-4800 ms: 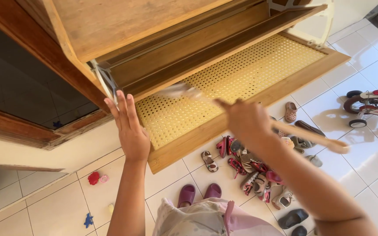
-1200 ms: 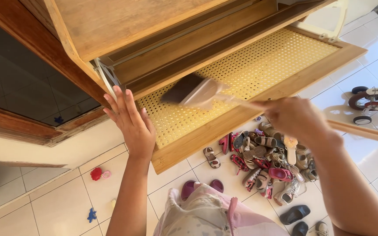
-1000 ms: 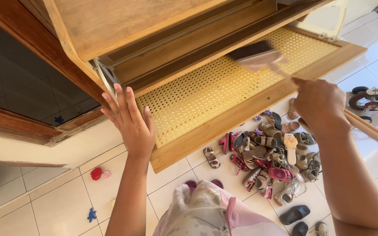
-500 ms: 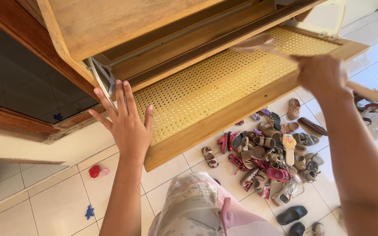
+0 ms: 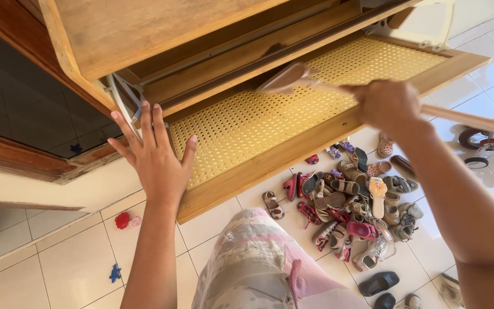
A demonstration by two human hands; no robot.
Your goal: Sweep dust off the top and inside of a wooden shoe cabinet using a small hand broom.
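Here, the left hand [image 5: 154, 157] is pressing flat, fingers spread, against the left end of the tilted-out cabinet flap [image 5: 270, 166]. The right hand [image 5: 387, 103] is gripping a long wooden brush [image 5: 293, 79] by its handle; the blurred brush head is resting on the flap's yellow perforated panel [image 5: 247, 123], near the hinge side. A pile of shoes [image 5: 353, 209] is lying on the tiled floor below

Perforated yellow panel [image 5: 241, 129] bare and open, broom [image 5: 293, 80] crossing its middle, shoe pile [image 5: 355, 206] crowding floor below.
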